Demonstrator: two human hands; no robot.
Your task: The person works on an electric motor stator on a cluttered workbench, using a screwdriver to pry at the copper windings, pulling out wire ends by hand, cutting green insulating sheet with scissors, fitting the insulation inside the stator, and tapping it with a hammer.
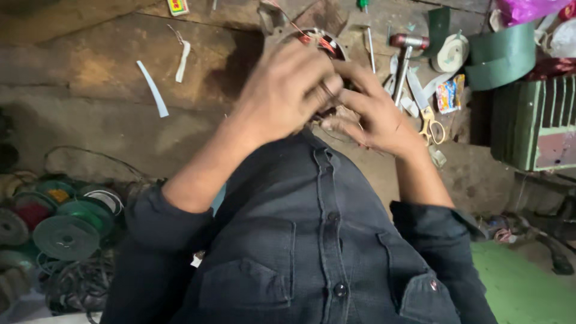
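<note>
Two hands on motor winding, wooden bench.

Both hands meet over round metal motor part (pixel 312 42) w/ copper-red wire coils, mostly hidden under fingers; part sits just beyond knuckles, far side of bench (pixel 90 72). Left hand (pixel 288 90) curled over top, fingers bent, pinching thin dark wire/tool; right hand (pixel 375 117) cupped beside it, fingertips touching same spot. Long axis of part: can't tell. Hammer (pixel 405 57) & yellow-handled scissors (pixel 429 123) just right of hands; green spools (pixel 66 231) lower left.
</note>
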